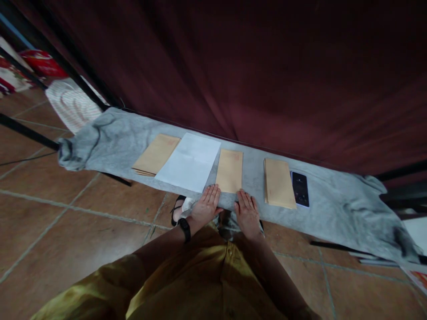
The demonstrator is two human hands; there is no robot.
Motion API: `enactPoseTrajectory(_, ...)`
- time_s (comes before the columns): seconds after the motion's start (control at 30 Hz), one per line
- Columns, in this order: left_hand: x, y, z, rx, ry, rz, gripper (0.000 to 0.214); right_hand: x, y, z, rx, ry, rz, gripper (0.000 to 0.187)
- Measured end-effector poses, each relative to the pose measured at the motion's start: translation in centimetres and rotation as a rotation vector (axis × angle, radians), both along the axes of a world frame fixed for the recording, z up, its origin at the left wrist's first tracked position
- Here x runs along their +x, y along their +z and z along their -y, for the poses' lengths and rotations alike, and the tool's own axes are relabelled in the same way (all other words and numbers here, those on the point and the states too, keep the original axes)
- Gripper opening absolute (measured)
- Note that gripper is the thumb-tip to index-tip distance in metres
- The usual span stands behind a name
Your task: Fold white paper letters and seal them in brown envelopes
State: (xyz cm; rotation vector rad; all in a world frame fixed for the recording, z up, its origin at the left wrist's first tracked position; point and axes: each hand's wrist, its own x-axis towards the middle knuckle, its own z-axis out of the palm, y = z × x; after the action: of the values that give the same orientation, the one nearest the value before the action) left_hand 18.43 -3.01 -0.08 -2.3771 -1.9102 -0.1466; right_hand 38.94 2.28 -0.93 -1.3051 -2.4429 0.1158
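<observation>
A single brown envelope (pixel 229 170) lies flat in front of me on a grey cloth. At its lower left corner rests my left hand (pixel 207 204), palm down with fingers stretched out; it also lies close to the lower edge of the white paper (pixel 190 161). My right hand (pixel 247 213) is flat at the envelope's lower right corner, fingers extended. Neither hand grasps anything. Left of the paper is a stack of brown envelopes (pixel 157 154), partly beneath the sheet's edge. Another stack of brown envelopes (pixel 279 183) lies to the right.
A phone (pixel 300 189) with a dark screen lies beside the right stack. The narrow bench's grey cloth (pixel 347 206) is wrinkled at both ends. A dark red curtain (pixel 267 80) hangs behind it. Black metal bars (pixel 30 132) stand at the left, above a tiled floor (pixel 83 231).
</observation>
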Motion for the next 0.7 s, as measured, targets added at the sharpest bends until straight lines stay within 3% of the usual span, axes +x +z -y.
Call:
enactPoseTrajectory(0.27, 1.9, -0.4, -1.4, 0.081, -0.082, 0.078, 0.072, -0.5, 0.0, 0.1, -0.029, -0.030, -0.001, 0.048)
enactPoseTrajectory(0.43, 1.8, -1.4, -1.8, 0.077, -0.092, 0.107, 0.067, -0.7, 0.3, 0.0, -0.047, -0.057, -0.006, 0.047)
enactPoseTrajectory(0.57, 1.7, -1.3, -1.8, 0.047, -0.080, 0.122, 0.065, -1.7, 1.0, -0.1, -0.058, -0.076, -0.016, 0.050)
enactPoseTrajectory(0.7, 1.9, -1.3, -1.8, 0.046, -0.072, 0.124, 0.063, -3.2, 1.5, -0.2, -0.091, 0.029, -0.031, 0.051)
